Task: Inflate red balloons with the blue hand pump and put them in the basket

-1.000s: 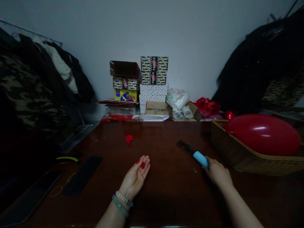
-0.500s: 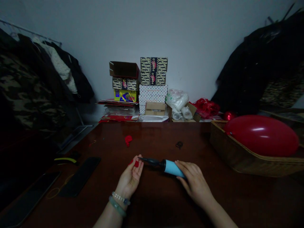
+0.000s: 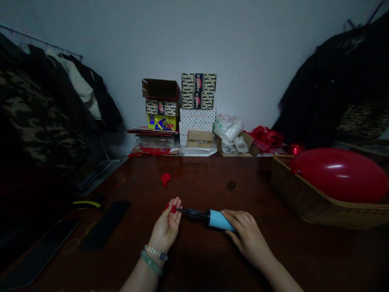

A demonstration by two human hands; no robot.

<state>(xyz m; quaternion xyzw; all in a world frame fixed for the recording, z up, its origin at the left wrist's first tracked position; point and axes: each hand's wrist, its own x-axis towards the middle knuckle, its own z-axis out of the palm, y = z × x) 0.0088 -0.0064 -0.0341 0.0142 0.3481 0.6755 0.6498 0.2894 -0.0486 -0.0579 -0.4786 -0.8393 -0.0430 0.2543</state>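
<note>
My left hand [image 3: 168,222], palm up with a beaded bracelet and a green bangle at the wrist, pinches a small red balloon [image 3: 173,209] between thumb and fingers. In my right hand [image 3: 247,233] is a balloon pump [image 3: 221,220] with a light blue barrel and a black tapered nozzle. The nozzle points left, and its tip meets the red balloon at my left fingers; whether it is inside the neck I cannot tell. Another limp red balloon [image 3: 165,179] lies on the table beyond my left hand.
On the right, a wicker basket [image 3: 304,207] holds a large inflated red balloon [image 3: 340,174]. A black cord loop [image 3: 231,186] lies mid-table. Two dark phone-like slabs, one a black slab [image 3: 106,225], and a yellow-handled tool [image 3: 87,203] lie left. Stacked boxes [image 3: 197,119] stand behind.
The pump's nozzle has dropped slightly and its tip has come to the red balloon in my left hand. The view has shifted a little to the left.
</note>
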